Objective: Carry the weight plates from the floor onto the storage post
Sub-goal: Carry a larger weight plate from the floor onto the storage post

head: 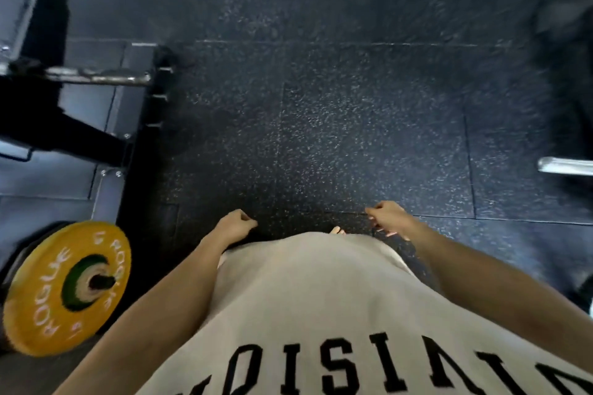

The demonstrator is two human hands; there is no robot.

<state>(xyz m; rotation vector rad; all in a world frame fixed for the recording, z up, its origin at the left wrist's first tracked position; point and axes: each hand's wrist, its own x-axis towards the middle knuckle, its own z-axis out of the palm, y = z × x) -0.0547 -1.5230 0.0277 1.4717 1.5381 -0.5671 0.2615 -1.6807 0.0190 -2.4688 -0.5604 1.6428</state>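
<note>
A yellow weight plate [41, 314] lettered ROGUE hangs on a black storage post [102, 281] at the lower left. A smaller green plate [73, 282] and a pale small one sit in front of it on the same post. My left hand [236, 224] and my right hand [386, 216] hang in front of my beige shirt, fingers loosely curled, holding nothing. Both hands are well to the right of the post. No loose plate shows on the floor.
A black rack frame [154, 112] with a chrome peg [96, 77] stands at the left. Another chrome bar end [564, 167] juts in from the right edge beside blurred dark equipment [564, 80]. Speckled black rubber floor [337, 122] stretches ahead.
</note>
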